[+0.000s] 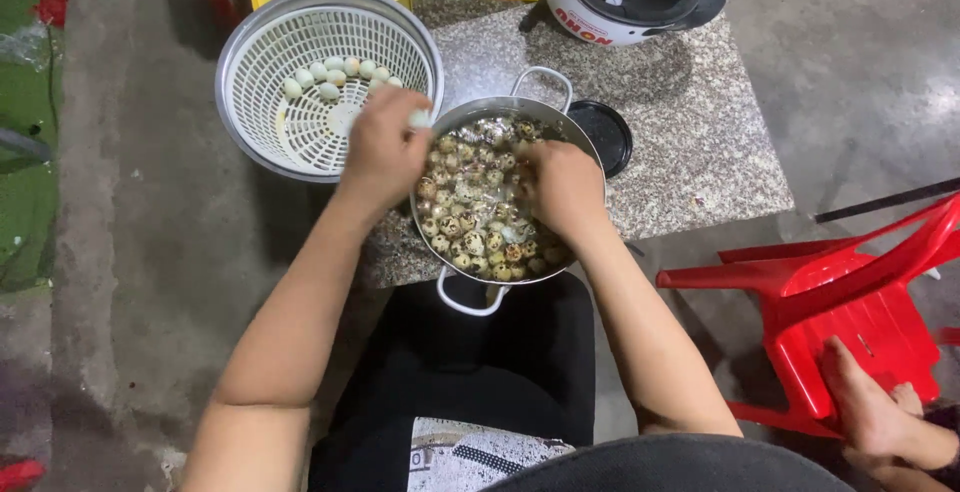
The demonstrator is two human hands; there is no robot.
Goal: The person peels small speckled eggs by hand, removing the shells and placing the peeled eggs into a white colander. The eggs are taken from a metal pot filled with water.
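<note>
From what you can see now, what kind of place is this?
Probably an informal floor-level food-prep spot: a granite slab on bare concrete floor, a pot of speckled quail eggs, and a red plastic chair.

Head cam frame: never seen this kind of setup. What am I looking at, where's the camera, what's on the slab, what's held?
There is no machine here: a person works with two bare hands, and the single camera sits on their head, looking down over their arms and lap. A speckled stone slab carries a metal pot full of speckled quail eggs, a white plastic strainer basket holding a few pale peeled eggs, and a small black lid. The left hand holds something small and pale between pot and basket. The right hand is down among the eggs; its grip is hidden. A red plastic chair stands to the right.
</note>
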